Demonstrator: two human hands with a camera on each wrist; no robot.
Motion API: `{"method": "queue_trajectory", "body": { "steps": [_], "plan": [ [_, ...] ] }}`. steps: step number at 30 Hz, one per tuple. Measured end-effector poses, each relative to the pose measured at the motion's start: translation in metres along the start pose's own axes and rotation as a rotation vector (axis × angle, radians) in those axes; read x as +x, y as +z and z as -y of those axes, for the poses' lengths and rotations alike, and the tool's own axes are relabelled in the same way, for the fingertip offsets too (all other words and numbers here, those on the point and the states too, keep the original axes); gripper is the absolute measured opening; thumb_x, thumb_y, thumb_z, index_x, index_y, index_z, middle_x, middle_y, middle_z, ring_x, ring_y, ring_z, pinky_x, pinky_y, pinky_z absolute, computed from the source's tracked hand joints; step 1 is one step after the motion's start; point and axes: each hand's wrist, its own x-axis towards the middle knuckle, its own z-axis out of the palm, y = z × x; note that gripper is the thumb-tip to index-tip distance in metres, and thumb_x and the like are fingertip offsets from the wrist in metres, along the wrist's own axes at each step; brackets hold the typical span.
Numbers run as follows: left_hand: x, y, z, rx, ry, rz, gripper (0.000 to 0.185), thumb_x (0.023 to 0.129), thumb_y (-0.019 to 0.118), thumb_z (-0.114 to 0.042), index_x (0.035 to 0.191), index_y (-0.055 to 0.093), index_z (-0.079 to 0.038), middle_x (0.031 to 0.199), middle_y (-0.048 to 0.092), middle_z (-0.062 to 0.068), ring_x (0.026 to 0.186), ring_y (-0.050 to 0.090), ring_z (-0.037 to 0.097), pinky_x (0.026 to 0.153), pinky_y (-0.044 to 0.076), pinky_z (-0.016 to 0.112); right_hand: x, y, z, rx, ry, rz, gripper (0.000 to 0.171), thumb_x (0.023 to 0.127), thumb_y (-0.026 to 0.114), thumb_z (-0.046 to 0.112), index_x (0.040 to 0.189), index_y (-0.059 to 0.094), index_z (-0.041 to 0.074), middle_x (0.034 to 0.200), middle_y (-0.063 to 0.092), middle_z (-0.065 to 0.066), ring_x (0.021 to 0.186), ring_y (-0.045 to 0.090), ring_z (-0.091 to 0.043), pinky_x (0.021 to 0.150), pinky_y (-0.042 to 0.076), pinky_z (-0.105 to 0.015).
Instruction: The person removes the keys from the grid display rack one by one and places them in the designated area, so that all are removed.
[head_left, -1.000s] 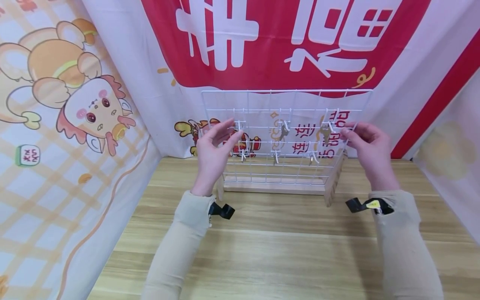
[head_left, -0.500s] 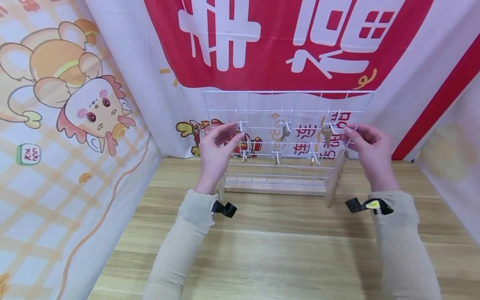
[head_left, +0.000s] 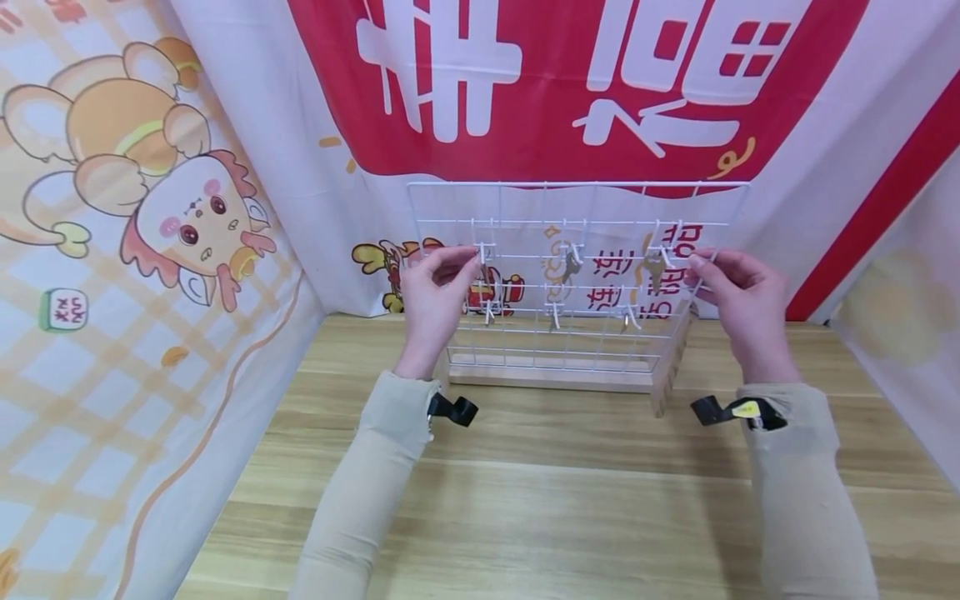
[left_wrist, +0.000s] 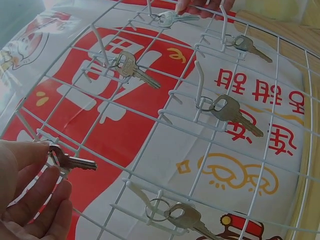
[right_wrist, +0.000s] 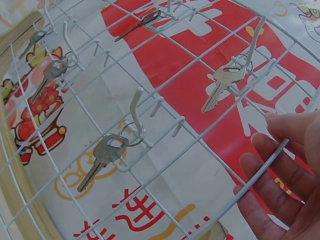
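A white wire grid rack [head_left: 596, 182] stands upright at the back of the table, with keys hanging by small rings from its hooks in two rows. At the upper left hook, my left hand [head_left: 433, 300] pinches a key [left_wrist: 75, 162] near its ring between thumb and index finger. The ring is still around the hook, partly hidden by the fingertips. My right hand [right_wrist: 295, 175] holds the rack's right edge wire, its fingers around it. Nearest to that hand is the upper right key [right_wrist: 222, 85]. Another key [left_wrist: 230, 111] hangs on the upper middle hook.
The rack's wooden base [head_left: 551, 381] sits on a wood-grain table [head_left: 540, 508]. Behind it hangs a red and white printed cloth [head_left: 540, 108]. A cartoon-printed cloth [head_left: 135, 350] covers the left side. Black wrist cameras [head_left: 453, 410] stick out from both sleeves.
My left thumb and index finger, apart before, have come together on the upper left key. The left forearm has shifted slightly right. The right hand stays at the rack's edge.
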Motion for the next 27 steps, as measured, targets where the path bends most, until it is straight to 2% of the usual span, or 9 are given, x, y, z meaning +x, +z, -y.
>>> {"method": "queue_trajectory", "body": {
  "steps": [10,18,27],
  "plan": [
    [-0.001,0.0,-0.002,-0.058,-0.007,-0.005,0.015,0.091,0.079,-0.016,0.103,0.078,-0.007,0.101,0.074,0.004,0.091,0.071,0.019,0.084,0.058,0.031,0.0,0.0,0.0,0.007,0.002,0.004,0.049,0.084,0.082,0.037,0.126,0.072,0.012,0.117,0.069,-0.008,0.102,0.069,-0.017,0.081,0.055,-0.02],
    [-0.01,-0.005,-0.006,-0.082,0.009,0.003,0.017,0.09,0.081,-0.02,0.102,0.079,-0.008,0.103,0.075,0.003,0.093,0.071,0.019,0.087,0.058,0.031,0.0,0.0,-0.001,-0.005,0.0,-0.001,0.05,0.084,0.081,0.038,0.126,0.072,0.013,0.117,0.069,-0.007,0.101,0.069,-0.016,0.08,0.055,-0.02],
    [-0.02,-0.01,-0.019,-0.101,0.025,-0.007,0.019,0.09,0.081,-0.017,0.105,0.078,-0.005,0.106,0.076,0.004,0.093,0.071,0.02,0.082,0.059,0.032,0.002,0.0,-0.001,-0.001,0.003,-0.007,0.051,0.084,0.082,0.039,0.127,0.072,0.013,0.117,0.069,-0.007,0.101,0.069,-0.016,0.08,0.055,-0.02]
  ]
}}
